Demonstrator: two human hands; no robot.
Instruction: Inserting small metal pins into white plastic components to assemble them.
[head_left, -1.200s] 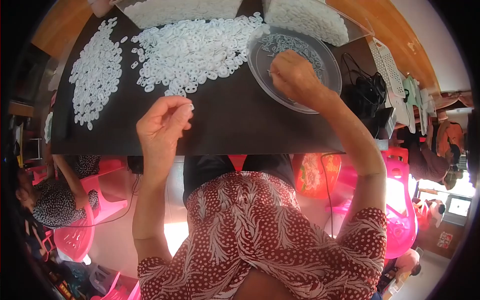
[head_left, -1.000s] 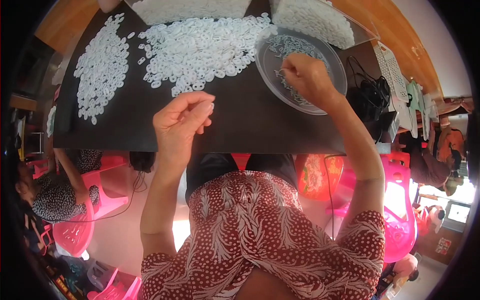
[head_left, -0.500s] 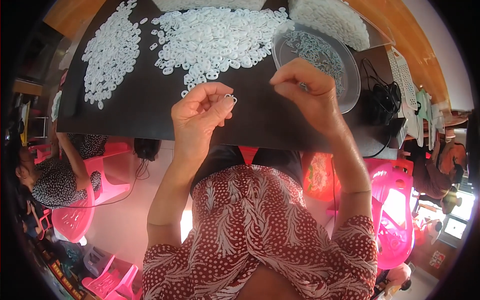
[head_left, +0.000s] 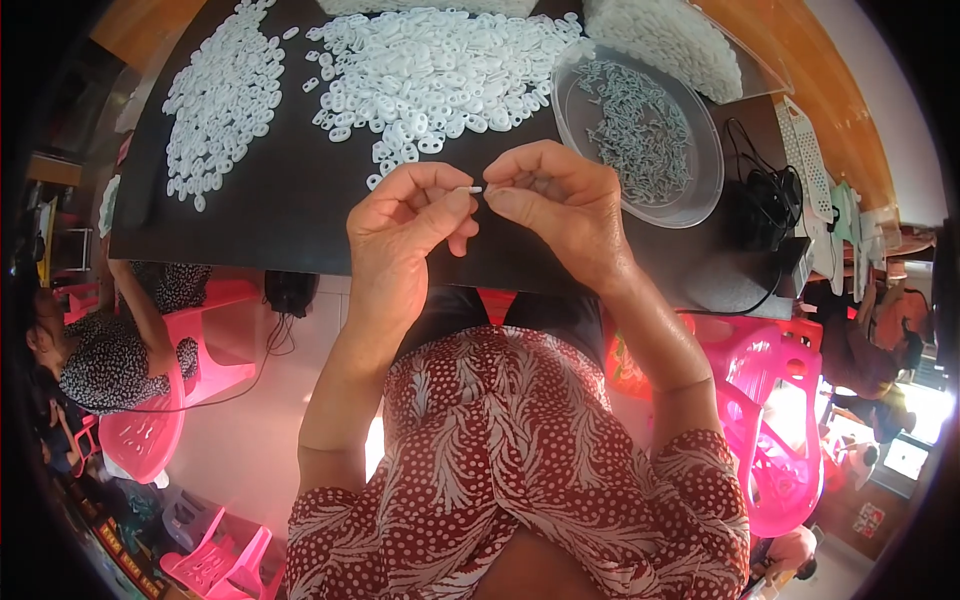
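Note:
My left hand (head_left: 400,222) is closed, pinching a small white plastic piece (head_left: 475,189) between thumb and fingertip; it shows edge-on now. My right hand (head_left: 562,205) is also closed in a pinch, its fingertips almost meeting the piece from the right. What it holds, if anything, is too small to make out. Beyond my hands spreads a large pile of white oval pieces with two holes (head_left: 430,80). Right of that stands a round clear tub (head_left: 705,200) containing many small grey screw-like parts (head_left: 640,130).
A second pile of white pieces (head_left: 222,110) lies at the left of the dark table (head_left: 290,220). A clear bin of white pieces (head_left: 665,45) stands at the back right. A black cabled device (head_left: 765,205) sits near the right edge. Someone sits at the left (head_left: 120,365).
My right hand has moved left, from beside the tub to the white piece. My left hand keeps its pinch, and the piece has turned from showing its holes to edge-on.

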